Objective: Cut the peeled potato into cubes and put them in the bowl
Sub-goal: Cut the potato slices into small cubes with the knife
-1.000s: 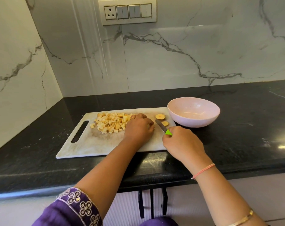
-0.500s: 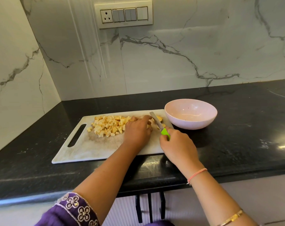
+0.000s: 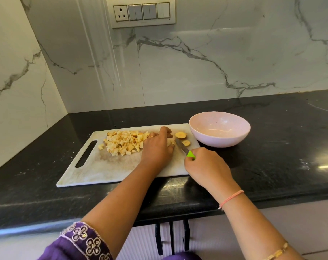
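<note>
Potato piece (image 3: 172, 142) under L hand (image 3: 156, 148) grip; knife (image 3: 182, 148) blade just beside.

The left hand (image 3: 156, 151) covers nearly all of the potato piece (image 3: 171, 143) it holds, and the right hand (image 3: 206, 166) hides most of the handle of the knife (image 3: 183, 149).

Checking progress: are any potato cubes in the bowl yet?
No, the pink bowl holds no cubes; the potato cubes lie piled on the cutting board.

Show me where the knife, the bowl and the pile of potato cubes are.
knife (image 3: 181, 146): head view, on the bare blade.
bowl (image 3: 220, 142): head view, on the front outer wall.
pile of potato cubes (image 3: 123, 142): head view, on the pile's middle.
</note>
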